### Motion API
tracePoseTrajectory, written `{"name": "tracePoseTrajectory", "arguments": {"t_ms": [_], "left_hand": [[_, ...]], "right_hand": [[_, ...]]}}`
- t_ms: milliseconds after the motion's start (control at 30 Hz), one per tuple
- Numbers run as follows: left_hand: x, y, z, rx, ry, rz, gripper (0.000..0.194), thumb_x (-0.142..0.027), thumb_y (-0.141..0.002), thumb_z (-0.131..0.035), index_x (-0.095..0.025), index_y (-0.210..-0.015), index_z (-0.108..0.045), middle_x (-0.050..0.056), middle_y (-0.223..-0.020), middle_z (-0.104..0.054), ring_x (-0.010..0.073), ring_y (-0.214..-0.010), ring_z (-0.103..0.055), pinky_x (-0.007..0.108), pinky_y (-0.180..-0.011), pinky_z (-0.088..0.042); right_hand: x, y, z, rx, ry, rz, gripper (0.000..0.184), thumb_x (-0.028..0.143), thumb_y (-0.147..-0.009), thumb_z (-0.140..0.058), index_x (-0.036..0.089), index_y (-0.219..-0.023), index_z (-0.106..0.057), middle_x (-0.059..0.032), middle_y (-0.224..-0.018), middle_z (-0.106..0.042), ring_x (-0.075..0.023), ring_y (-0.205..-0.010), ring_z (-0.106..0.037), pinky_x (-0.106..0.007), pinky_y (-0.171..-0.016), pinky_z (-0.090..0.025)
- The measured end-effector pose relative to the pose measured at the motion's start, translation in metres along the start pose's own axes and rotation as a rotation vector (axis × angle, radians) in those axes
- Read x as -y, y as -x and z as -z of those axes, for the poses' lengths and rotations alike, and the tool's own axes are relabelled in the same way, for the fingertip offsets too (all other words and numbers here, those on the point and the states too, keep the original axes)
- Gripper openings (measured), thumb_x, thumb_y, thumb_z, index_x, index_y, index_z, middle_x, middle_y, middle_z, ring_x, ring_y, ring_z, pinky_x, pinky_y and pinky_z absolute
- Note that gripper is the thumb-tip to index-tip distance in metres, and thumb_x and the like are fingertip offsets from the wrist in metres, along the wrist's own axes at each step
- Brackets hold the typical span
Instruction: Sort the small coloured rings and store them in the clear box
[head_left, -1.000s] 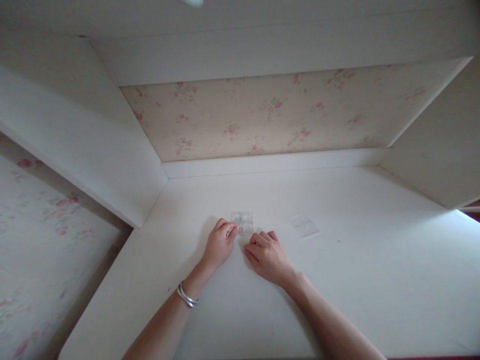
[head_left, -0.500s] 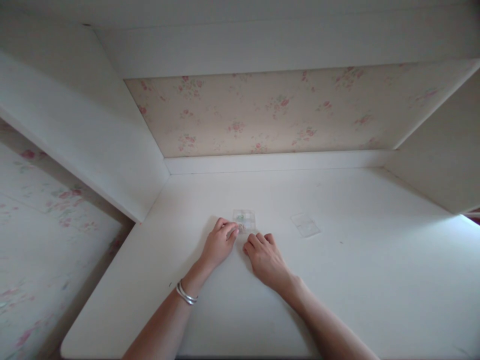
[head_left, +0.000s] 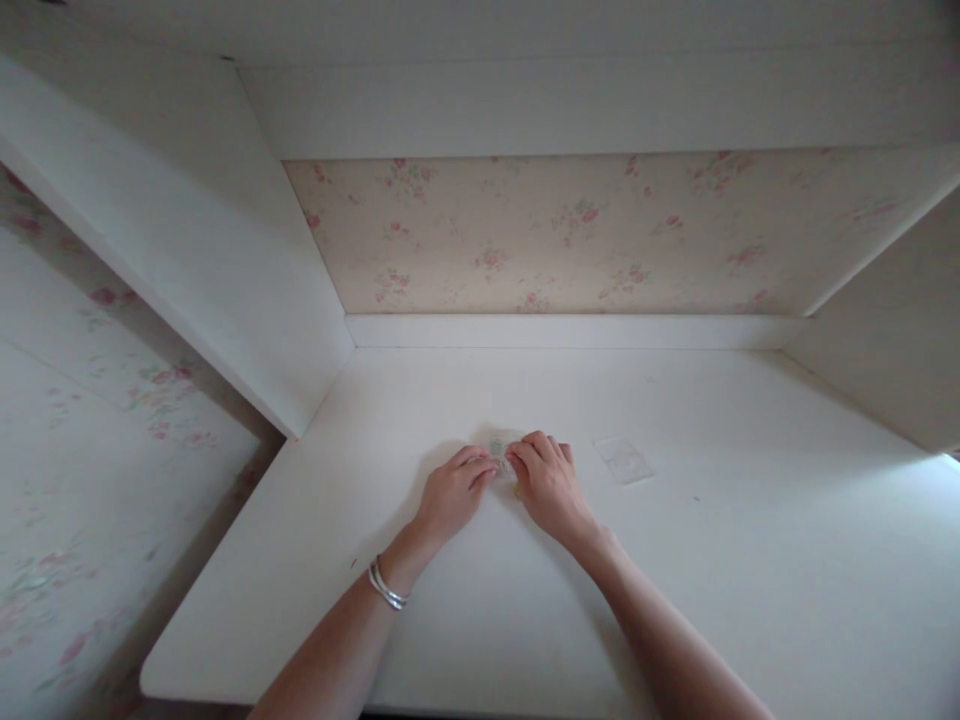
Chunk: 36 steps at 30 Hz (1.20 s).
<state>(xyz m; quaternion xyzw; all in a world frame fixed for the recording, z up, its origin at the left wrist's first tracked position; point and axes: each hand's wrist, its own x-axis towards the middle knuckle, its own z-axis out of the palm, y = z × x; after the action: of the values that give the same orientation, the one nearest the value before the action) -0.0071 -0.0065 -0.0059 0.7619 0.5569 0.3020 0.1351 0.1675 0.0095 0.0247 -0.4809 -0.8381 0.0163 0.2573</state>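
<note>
A small clear plastic box (head_left: 480, 437) with what look like compartments lies on the white tabletop, partly hidden by my fingers. Something small and pale green (head_left: 496, 447) shows inside it. My left hand (head_left: 454, 490) comes in over the box's left side, thumb and fingers pinched together. From the right, my right hand (head_left: 547, 485) bends over the box with its fingertips closed, almost meeting the left ones. What either pinch holds is too small to make out. A tiny yellowish thing (head_left: 517, 491) shows just under my right hand.
A flat clear plastic piece (head_left: 625, 461), like a lid, lies right of my hands. Small dark specks (head_left: 354, 563) dot the white tabletop (head_left: 480, 620). A side panel (head_left: 225, 270) stands at left, a low back ledge (head_left: 570, 331) behind, and a shelf (head_left: 570, 100) overhead.
My right hand has moved up and over the box, its fingertips now close to the left hand's. More of the box is covered. The view has shifted slightly.
</note>
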Motion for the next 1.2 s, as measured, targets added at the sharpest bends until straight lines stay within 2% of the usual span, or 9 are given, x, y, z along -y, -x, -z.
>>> {"name": "tracePoseTrajectory", "arguments": {"t_ms": [133,233,433,533,767,1000,1200], "left_hand": [[-0.001,0.003,-0.001,0.006,0.015,-0.026,0.023,-0.029,-0.091,-0.047,-0.028,-0.097,-0.07,-0.001,-0.112,-0.063,0.0113,-0.085,-0.061,0.024,-0.083,-0.05],[-0.001,0.003,0.001,0.009,0.029,-0.024,0.023,-0.03,-0.091,-0.048,-0.028,-0.096,-0.07,0.0,-0.11,-0.063,0.0114,-0.082,-0.062,0.025,-0.08,-0.051],[-0.003,0.002,0.002,0.009,0.036,-0.002,0.023,-0.03,-0.091,-0.047,-0.028,-0.097,-0.07,0.001,-0.105,-0.062,0.0092,-0.074,-0.06,0.023,-0.071,-0.05],[-0.004,0.002,0.001,-0.003,0.032,0.019,0.022,-0.03,-0.091,-0.049,-0.029,-0.097,-0.07,0.0,-0.102,-0.06,0.0076,-0.069,-0.059,0.021,-0.069,-0.049],[-0.003,0.003,0.0,0.02,0.013,0.017,0.023,-0.032,-0.091,-0.048,-0.028,-0.098,-0.069,0.001,-0.101,-0.059,0.0061,-0.064,-0.055,0.02,-0.064,-0.046],[-0.011,0.004,0.003,0.02,-0.024,-0.028,0.027,-0.034,-0.093,-0.043,-0.025,-0.1,-0.068,0.003,-0.094,-0.057,0.006,-0.06,-0.051,0.019,-0.058,-0.043],[-0.024,0.009,0.004,0.102,-0.1,-0.136,0.028,-0.032,-0.094,-0.04,-0.025,-0.099,-0.067,0.003,-0.088,-0.057,0.0099,-0.07,-0.056,0.021,-0.065,-0.047]], "right_hand": [[-0.001,-0.001,-0.007,0.036,0.03,0.016,0.018,0.027,-0.095,-0.043,0.022,-0.096,-0.061,-0.0047,-0.095,-0.058,-0.0174,-0.086,-0.05,-0.032,-0.076,-0.03],[-0.004,0.002,-0.003,0.041,0.014,0.003,0.02,0.027,-0.095,-0.043,0.023,-0.096,-0.062,-0.0043,-0.094,-0.058,-0.0172,-0.085,-0.05,-0.032,-0.076,-0.029],[-0.033,0.013,0.013,-0.078,-0.061,-0.089,0.024,0.03,-0.094,-0.044,0.022,-0.091,-0.066,-0.0055,-0.09,-0.059,-0.0172,-0.084,-0.052,-0.031,-0.075,-0.031],[-0.043,0.018,0.018,-0.039,-0.092,-0.07,0.023,0.03,-0.092,-0.047,0.022,-0.087,-0.068,-0.0047,-0.087,-0.06,-0.0164,-0.082,-0.052,-0.03,-0.075,-0.031],[-0.031,0.022,0.023,0.144,-0.107,0.1,0.018,0.028,-0.09,-0.052,0.025,-0.086,-0.069,-0.0029,-0.084,-0.059,-0.0148,-0.081,-0.05,-0.03,-0.076,-0.028],[-0.028,0.023,0.019,0.167,-0.034,0.141,0.018,0.026,-0.091,-0.052,0.024,-0.087,-0.069,-0.0027,-0.086,-0.06,-0.0145,-0.083,-0.049,-0.03,-0.076,-0.027],[-0.027,0.022,0.019,0.183,-0.004,0.156,0.018,0.025,-0.091,-0.051,0.023,-0.085,-0.068,-0.0024,-0.085,-0.06,-0.0147,-0.082,-0.049,-0.03,-0.075,-0.026]]}}
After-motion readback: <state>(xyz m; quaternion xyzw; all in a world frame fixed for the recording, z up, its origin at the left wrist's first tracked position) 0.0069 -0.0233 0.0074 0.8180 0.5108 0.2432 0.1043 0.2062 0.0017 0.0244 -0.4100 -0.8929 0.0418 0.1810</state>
